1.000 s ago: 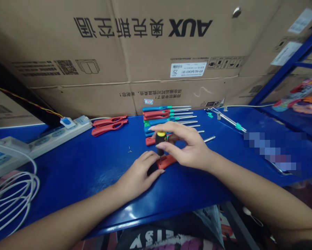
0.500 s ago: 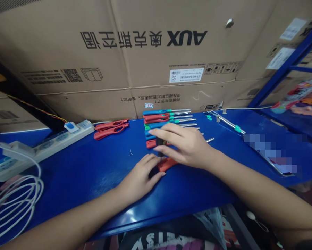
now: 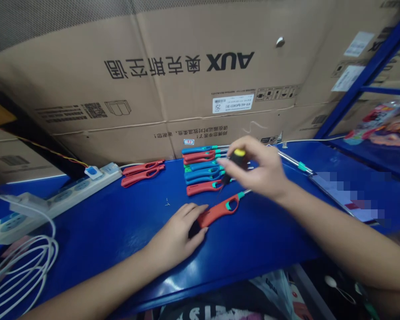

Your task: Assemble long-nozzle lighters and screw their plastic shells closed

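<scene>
Presently, the left hand (image 3: pixel 178 231) pinches the rear end of the red lighter (image 3: pixel 217 214) on the counter (image 3: pixel 126 231); the fingers of the right hand (image 3: pixel 265 171) wrap the screwdriver (image 3: pixel 237 161), tip clear. When turning, the screwdriver should stand upright, the red lighter firmly braced.

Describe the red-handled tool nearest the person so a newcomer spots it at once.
Find the blue table before the big cardboard panel. Mid-table is a row of red and blue handles; the red-handled tool lies just nearer the person. Unlike those neighbours, its end is held in the left grip.
</scene>
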`<move>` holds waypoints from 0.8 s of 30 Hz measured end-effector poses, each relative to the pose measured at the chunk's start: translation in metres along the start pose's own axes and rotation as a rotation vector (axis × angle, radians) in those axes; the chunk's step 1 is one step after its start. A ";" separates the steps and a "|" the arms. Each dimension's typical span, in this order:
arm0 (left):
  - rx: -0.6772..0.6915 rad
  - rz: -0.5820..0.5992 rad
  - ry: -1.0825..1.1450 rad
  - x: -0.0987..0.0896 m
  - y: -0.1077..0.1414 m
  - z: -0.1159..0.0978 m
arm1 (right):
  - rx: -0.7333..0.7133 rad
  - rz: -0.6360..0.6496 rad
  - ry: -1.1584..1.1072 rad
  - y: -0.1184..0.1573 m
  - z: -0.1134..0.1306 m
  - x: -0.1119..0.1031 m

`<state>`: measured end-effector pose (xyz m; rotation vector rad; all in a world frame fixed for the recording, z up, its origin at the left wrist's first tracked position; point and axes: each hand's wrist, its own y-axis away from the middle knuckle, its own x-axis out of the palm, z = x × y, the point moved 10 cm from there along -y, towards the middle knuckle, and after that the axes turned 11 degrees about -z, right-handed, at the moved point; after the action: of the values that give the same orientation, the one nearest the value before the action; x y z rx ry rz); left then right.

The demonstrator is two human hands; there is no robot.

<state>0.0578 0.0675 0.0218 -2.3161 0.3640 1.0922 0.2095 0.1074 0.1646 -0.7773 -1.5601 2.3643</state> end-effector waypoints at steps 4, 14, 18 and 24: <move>-0.065 0.094 -0.103 0.000 -0.001 0.004 | 0.022 0.039 0.615 -0.012 -0.075 -0.038; -0.126 0.226 -0.104 -0.016 -0.038 0.013 | 0.583 0.444 0.866 0.059 -0.211 -0.055; -0.014 0.156 -0.099 -0.046 -0.075 0.018 | 0.596 0.518 0.763 0.073 -0.225 -0.043; -0.048 -0.114 -0.170 -0.069 -0.119 0.069 | 0.506 0.305 0.524 0.064 -0.205 -0.012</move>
<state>0.0252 0.2052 0.0823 -2.2348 0.1413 1.2413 0.3353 0.2373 0.0490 -1.4190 -0.6375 2.3160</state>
